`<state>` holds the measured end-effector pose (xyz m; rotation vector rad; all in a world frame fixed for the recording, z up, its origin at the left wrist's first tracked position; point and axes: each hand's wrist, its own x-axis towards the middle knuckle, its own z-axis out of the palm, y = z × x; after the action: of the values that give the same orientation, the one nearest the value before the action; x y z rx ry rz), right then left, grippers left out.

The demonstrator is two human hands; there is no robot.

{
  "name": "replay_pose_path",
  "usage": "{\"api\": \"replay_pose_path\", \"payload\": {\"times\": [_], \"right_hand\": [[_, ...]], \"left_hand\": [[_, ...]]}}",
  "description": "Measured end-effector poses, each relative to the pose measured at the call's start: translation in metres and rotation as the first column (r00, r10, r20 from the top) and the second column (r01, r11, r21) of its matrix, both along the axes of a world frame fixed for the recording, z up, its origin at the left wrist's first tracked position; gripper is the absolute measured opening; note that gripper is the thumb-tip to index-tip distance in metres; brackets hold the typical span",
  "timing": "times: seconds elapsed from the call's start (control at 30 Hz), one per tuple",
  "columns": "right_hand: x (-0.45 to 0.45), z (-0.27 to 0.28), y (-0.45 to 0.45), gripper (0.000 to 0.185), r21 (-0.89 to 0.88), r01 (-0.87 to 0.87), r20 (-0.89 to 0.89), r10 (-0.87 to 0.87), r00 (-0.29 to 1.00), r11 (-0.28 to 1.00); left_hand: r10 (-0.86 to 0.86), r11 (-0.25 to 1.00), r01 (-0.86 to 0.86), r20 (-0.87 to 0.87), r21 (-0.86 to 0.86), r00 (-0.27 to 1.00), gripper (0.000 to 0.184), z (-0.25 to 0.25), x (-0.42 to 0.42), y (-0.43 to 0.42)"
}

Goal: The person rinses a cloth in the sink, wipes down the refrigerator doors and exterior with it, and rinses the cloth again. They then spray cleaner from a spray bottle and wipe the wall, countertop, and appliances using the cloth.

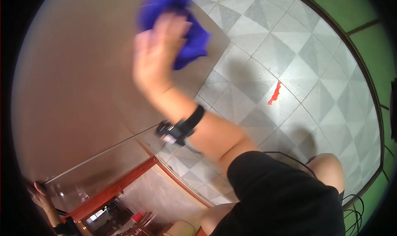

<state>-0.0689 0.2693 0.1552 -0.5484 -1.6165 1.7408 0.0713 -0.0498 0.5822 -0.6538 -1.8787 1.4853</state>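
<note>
My right hand [159, 56], blurred by motion, presses a crumpled purple cloth [196, 39] against a large smooth brown panel [82, 70]. Its fingers lie over the cloth, which bunches out beyond them. A black strap with a small device [175, 130] circles the right wrist. Far off at the lower left, my left hand [40, 198] is at the panel's corner, its fingers seemingly curled round the edge. A thin bracelet and a black band show on that arm.
Grey and white patterned tiles [281, 49] cover the floor, where a red scrap [274, 93] lies. A green wall [364, 8] borders the right. Black cable [355, 213] loops near my knee [328, 172]. Below the panel, a reddish wooden frame [136, 169] opens onto a cluttered room.
</note>
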Motion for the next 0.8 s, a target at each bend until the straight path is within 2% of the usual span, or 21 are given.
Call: {"api": "replay_pose_path", "payload": {"times": [0.03, 0.07, 0.1, 0.17, 0.23, 0.3, 0.33, 0.37, 0.43, 0.47, 0.5, 0.53, 0.57, 0.6, 0.63, 0.7, 0.73, 0.77, 0.8], "right_hand": [[0.017, 0.039, -0.002, 0.053, 0.062, -0.024, -0.150, 0.033, 0.988, 0.998], [0.028, 0.065, -0.015, 0.047, 0.144, -0.041, -0.261, 0.078, 0.962, 0.989], [0.039, 0.087, -0.025, 0.043, 0.234, -0.046, -0.358, 0.130, 0.924, 0.971], [0.065, 0.103, -0.042, 0.041, 0.308, -0.220, -0.502, 0.355, 0.789, 0.925], [0.078, 0.095, -0.034, 0.046, 0.466, -0.342, -0.472, 0.556, 0.684, 0.816], [0.088, 0.082, -0.015, 0.051, 0.541, -0.501, -0.373, 0.727, 0.577, 0.676], [0.098, 0.076, 0.006, 0.056, 0.565, -0.622, -0.229, 0.827, 0.514, 0.543], [0.112, 0.068, 0.024, 0.059, 0.517, -0.716, -0.072, 0.857, 0.511, 0.470], [0.148, 0.033, 0.067, 0.049, 0.068, -0.779, 0.059, 0.777, 0.627, 0.624], [0.170, 0.040, 0.108, 0.046, -0.072, -0.769, 0.133, 0.770, 0.623, 0.635], [0.186, 0.119, 0.172, 0.044, -0.183, -0.763, 0.499, 0.727, 0.471, 0.620], [0.208, 0.141, 0.211, 0.039, -0.002, -0.704, 0.499, 0.610, 0.615, 0.711], [0.224, 0.178, 0.256, 0.034, 0.004, -0.707, 0.669, 0.524, 0.528, 0.708], [0.235, 0.231, 0.293, 0.032, 0.083, -0.679, 0.805, 0.353, 0.477, 0.729], [0.244, 0.262, 0.327, 0.030, 0.067, -0.628, 0.837, 0.299, 0.458, 0.775], [0.258, 0.318, 0.390, 0.026, 0.153, -0.546, 0.835, 0.188, 0.517, 0.823], [0.256, 0.353, 0.410, 0.026, 0.149, -0.498, 0.834, 0.162, 0.528, 0.854], [0.253, 0.385, 0.432, 0.025, 0.145, -0.453, 0.839, 0.133, 0.527, 0.880], [0.246, 0.403, 0.455, 0.024, 0.149, -0.435, 0.813, 0.140, 0.565, 0.888]], "left_hand": [[-0.055, 0.997, 0.055, -0.007, -0.052, 0.998, 0.055, 0.000, -0.002, 0.011], [0.023, 1.000, -0.023, -0.030, -0.001, 0.999, 0.055, 0.003, 0.001, 0.006], [0.010, 0.999, -0.009, -0.034, 0.036, 0.999, 0.055, -0.009, -0.001, 0.022], [-0.060, 0.996, 0.057, -0.046, -0.071, 0.997, 0.057, -0.026, -0.006, 0.060], [-0.091, 0.995, 0.087, 0.073, 0.045, 0.993, 0.059, -0.035, -0.006, 0.081], [-0.077, 0.990, 0.058, 0.151, 0.128, 0.986, 0.059, -0.032, -0.002, 0.085], [-0.069, 0.981, 0.032, 0.189, 0.189, 0.979, 0.060, -0.033, 0.000, 0.087], [-0.065, 0.969, 0.006, 0.231, 0.247, 0.971, 0.060, -0.032, 0.004, 0.088], [-0.022, 0.953, -0.068, 0.290, 0.295, 0.957, 0.065, -0.030, 0.010, 0.087], [-0.005, 0.940, -0.108, 0.329, 0.323, 0.944, 0.064, -0.029, 0.013, 0.086], [0.010, 0.924, -0.148, 0.366, 0.351, 0.930, 0.064, -0.028, 0.016, 0.087], [0.021, 0.896, -0.200, 0.413, 0.396, 0.910, 0.064, -0.028, 0.017, 0.088], [0.024, 0.864, -0.255, 0.471, 0.433, 0.882, 0.064, -0.028, 0.017, 0.091], [0.026, 0.823, -0.319, 0.532, 0.469, 0.847, 0.066, -0.026, 0.018, 0.095], [0.026, 0.780, -0.387, 0.593, 0.492, 0.805, 0.068, -0.018, 0.019, 0.102], [0.016, 0.666, -0.515, 0.680, 0.540, 0.733, 0.073, 0.009, 0.033, 0.138], [0.026, 0.618, -0.552, 0.688, 0.559, 0.725, 0.068, 0.019, 0.041, 0.161], [-0.046, 0.550, -0.586, 0.722, 0.596, 0.691, 0.070, 0.021, 0.048, 0.178], [-0.084, 0.512, -0.623, 0.756, 0.592, 0.649, 0.062, 0.021, 0.056, 0.203]]}}
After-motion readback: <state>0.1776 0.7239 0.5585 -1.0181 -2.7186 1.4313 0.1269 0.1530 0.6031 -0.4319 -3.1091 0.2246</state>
